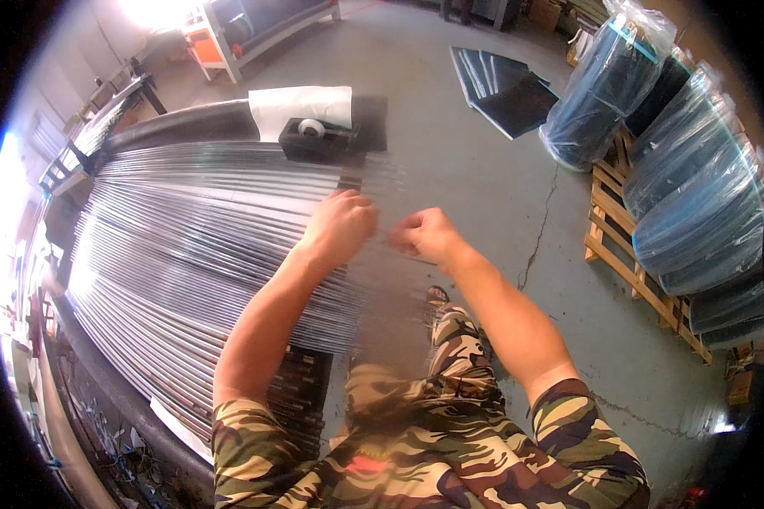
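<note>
From the head view, a wide sheet of fine silvery threads is seen stretched across a machine, filling the picture from nine o'clock to the centre. The left hand is laid on the threads near their right edge, fingers curled down into them; whether any are pinched cannot be told. The right hand is held just beside it at three o'clock, closed into a loose fist, with thin strands seemingly nipped between thumb and fingertips, though the blur hides the detail. At twelve o'clock from the hands, a black tray with a tape roll is set on the roller, a white sheet behind it. Wrapped rolls are stacked on a pallet at three o'clock. Dark panels lie on the concrete floor at one o'clock.
</note>
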Motion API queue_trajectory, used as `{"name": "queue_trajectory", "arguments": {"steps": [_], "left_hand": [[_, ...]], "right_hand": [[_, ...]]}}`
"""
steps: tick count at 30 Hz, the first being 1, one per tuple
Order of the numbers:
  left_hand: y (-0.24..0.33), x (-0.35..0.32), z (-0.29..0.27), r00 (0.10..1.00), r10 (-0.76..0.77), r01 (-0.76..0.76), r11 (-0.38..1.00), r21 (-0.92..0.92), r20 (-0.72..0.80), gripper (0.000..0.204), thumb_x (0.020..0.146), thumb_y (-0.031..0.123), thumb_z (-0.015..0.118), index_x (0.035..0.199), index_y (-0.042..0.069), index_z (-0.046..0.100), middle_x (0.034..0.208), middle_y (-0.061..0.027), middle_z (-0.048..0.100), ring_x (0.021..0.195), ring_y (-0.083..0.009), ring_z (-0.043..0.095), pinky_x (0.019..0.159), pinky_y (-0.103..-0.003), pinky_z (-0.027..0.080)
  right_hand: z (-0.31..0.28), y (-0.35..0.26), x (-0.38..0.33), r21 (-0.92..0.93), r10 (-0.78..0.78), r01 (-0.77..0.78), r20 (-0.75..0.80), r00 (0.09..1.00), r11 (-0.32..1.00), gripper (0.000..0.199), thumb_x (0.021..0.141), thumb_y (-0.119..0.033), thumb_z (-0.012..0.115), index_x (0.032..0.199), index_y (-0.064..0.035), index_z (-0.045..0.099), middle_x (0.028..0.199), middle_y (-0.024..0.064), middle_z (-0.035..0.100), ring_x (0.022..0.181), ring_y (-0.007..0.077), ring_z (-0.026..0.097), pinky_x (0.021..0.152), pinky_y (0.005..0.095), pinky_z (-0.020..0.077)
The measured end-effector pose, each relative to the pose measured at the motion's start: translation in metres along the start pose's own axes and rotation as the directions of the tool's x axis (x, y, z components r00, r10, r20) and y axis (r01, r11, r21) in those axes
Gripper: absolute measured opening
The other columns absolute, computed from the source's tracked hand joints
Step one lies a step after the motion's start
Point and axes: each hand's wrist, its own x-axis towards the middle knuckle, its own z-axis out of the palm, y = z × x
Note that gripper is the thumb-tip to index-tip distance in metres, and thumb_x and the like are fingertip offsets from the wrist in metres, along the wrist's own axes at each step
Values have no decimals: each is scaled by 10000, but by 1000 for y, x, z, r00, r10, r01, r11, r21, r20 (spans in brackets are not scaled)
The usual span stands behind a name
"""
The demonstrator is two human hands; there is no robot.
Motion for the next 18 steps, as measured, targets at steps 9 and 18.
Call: {"name": "queue_trajectory", "arguments": {"steps": [9,18], "left_hand": [[1,0,-7,1000,8,-9,991,136,9,79,764,151,757,763,89,708,860,-44,673,952,-254,643,843,-413,517],[-8,1,-7,982,-185,176,969,175,32,109,828,156,635,835,74,707,924,-89,685,898,-312,692,783,-446,552]], "right_hand": [[0,-7,-5,62,12,-11,-25,1000,998,195,845,-170,767,879,21,747,771,60,708,672,117,611,604,277,487],[2,-21,-16,-214,-47,27,-85,995,977,274,885,-247,729,942,21,729,819,72,716,717,134,633,650,307,515]]}}
